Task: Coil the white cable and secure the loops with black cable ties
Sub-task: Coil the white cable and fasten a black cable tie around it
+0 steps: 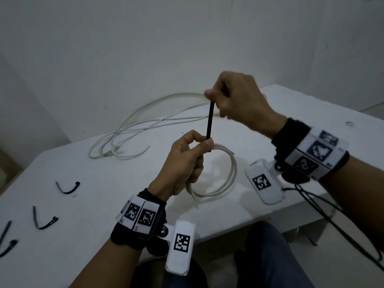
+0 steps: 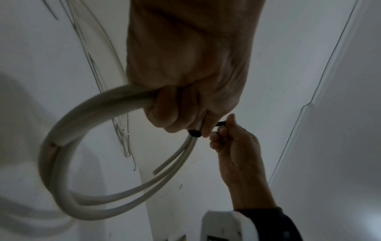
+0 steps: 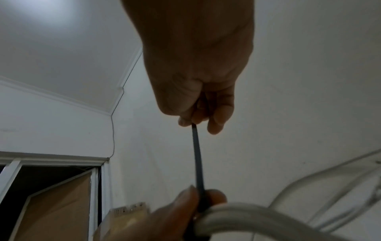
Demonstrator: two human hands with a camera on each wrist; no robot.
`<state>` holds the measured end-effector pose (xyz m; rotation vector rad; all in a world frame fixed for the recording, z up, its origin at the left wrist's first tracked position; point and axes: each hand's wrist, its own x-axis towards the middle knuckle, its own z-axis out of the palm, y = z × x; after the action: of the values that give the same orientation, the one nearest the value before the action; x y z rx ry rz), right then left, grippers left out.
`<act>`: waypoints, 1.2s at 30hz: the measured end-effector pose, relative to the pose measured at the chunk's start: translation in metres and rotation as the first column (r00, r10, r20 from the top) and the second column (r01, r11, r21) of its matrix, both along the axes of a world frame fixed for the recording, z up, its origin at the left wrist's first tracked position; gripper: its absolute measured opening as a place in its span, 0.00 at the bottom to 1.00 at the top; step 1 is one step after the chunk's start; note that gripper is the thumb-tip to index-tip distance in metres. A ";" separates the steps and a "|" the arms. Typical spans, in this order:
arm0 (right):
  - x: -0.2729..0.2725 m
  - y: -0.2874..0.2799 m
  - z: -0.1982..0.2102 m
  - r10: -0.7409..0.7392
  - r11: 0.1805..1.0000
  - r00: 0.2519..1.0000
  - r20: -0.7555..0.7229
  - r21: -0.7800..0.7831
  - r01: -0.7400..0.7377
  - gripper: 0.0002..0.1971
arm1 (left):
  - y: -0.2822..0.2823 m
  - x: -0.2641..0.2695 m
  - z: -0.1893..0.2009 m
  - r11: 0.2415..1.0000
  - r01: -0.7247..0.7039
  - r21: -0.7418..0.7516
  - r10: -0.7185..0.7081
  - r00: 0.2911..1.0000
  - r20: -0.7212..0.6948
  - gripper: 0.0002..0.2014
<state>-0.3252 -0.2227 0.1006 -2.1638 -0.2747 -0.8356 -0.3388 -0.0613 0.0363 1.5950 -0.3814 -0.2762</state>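
Tie going round the coil, held up over the table

Left hand [image 1: 182,163] has its fingers curled round the coil [image 1: 226,173], thumb and forefinger pinching where the tie [image 1: 209,123] wraps it, above the table's [image 1: 104,179] near edge. Right hand [image 1: 239,100] pinches the tie's free end, and the strap runs straight between the hands. Loose cable [image 1: 133,129] sprawls at the far edge; three spare ties [image 1: 67,189] lie near the left edge.

Black wristbands [image 1: 133,233] carry white marker-printed blocks [image 1: 138,215]; dark blue trousers [image 1: 276,258]
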 end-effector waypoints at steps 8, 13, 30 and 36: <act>0.021 0.003 -0.009 0.049 0.998 0.987 -0.155 -0.032 -0.054 0.14 | 0.007 0.006 0.005 0.964 0.024 0.265 -0.020 1.000 -0.015 0.09; 0.020 0.004 -0.002 0.125 0.992 0.978 -0.169 0.040 -0.120 0.12 | 0.004 0.004 0.010 0.979 -0.008 0.206 -0.016 0.994 0.113 0.14; 0.035 -0.008 -0.012 -0.085 0.990 0.978 -0.189 -0.126 0.061 0.15 | -0.001 0.012 0.010 0.992 -0.043 0.122 0.048 0.998 -0.041 0.14; 0.007 -0.017 -0.031 0.285 0.957 0.840 -0.461 0.185 -0.223 0.23 | 0.009 0.025 0.011 0.996 -0.077 -0.033 0.072 0.989 -0.127 0.15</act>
<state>-0.3181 -0.2400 0.0693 -2.0789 -0.2379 -0.1378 -0.3136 -0.0521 0.0478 1.5422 -0.2275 -0.3088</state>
